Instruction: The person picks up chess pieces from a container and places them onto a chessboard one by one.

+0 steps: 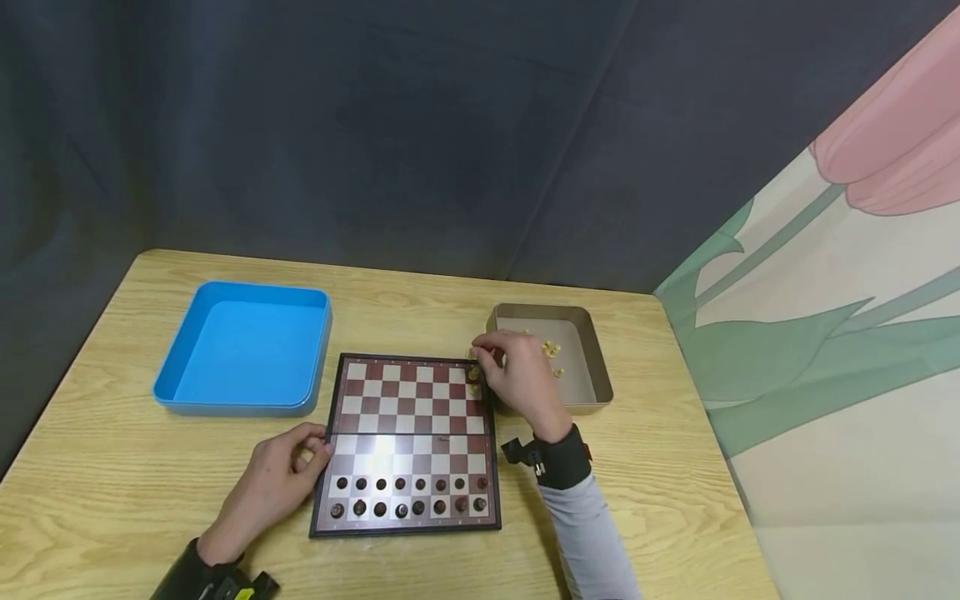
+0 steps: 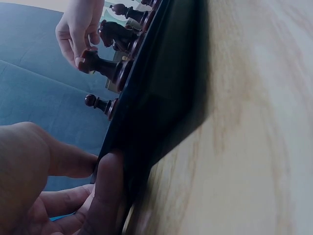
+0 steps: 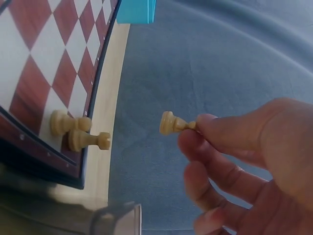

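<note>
A folding chessboard [image 1: 408, 446] lies on the table with two rows of dark chess pieces [image 1: 381, 507] along its near side. My left hand [image 1: 273, 475] grips the board's left edge, thumb and finger on the rim in the left wrist view. Over the far right corner, my right hand [image 1: 521, 375] pinches a pale chess piece [image 3: 168, 123] between thumb and index finger. Its base points away from the fingers, and its top is hidden by the fingertips. A pale pawn [image 3: 63, 122] and a pale rook [image 3: 88, 140] stand in that corner.
A tan box [image 1: 576, 382] with several pale pieces [image 1: 551, 350] inside stands right of the board, partly behind my right hand. To the left sits a blue tray [image 1: 255, 350]. A dark curtain [image 1: 375, 150] hangs behind the table [image 1: 420, 292].
</note>
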### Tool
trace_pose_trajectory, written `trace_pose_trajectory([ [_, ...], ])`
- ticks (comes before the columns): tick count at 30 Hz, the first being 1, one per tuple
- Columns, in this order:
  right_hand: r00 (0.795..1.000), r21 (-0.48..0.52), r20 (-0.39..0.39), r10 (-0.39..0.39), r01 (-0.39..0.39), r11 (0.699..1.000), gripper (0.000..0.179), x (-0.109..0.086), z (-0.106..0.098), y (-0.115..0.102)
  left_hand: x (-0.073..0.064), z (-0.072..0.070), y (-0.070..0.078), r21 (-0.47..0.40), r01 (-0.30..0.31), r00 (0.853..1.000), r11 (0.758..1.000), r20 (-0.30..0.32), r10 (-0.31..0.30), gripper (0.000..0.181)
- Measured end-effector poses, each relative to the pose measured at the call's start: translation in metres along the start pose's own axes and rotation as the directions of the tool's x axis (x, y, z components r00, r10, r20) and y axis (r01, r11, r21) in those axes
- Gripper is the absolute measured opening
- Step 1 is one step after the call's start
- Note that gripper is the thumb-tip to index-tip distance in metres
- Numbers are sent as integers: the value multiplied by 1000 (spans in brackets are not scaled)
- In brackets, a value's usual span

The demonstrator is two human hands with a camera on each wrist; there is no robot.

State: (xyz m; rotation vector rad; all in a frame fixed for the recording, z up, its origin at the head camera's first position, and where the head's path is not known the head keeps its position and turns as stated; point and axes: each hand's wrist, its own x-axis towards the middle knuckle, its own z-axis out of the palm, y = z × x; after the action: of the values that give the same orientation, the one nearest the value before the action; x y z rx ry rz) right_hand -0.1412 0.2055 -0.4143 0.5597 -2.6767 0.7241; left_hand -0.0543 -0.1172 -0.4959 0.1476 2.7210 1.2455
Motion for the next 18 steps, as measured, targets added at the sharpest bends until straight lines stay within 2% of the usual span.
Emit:
trace_pose_trajectory([
  [12,997,11,73,6,-7,1000,12,1,11,-1,-1,-2,1,-8,-3,1000,1000,-7,3,21],
  [18,993,6,104,50,-51,999,10,-2,17,-1,-2,-2,3,-21,-17,1000,1000,-9,17,19],
])
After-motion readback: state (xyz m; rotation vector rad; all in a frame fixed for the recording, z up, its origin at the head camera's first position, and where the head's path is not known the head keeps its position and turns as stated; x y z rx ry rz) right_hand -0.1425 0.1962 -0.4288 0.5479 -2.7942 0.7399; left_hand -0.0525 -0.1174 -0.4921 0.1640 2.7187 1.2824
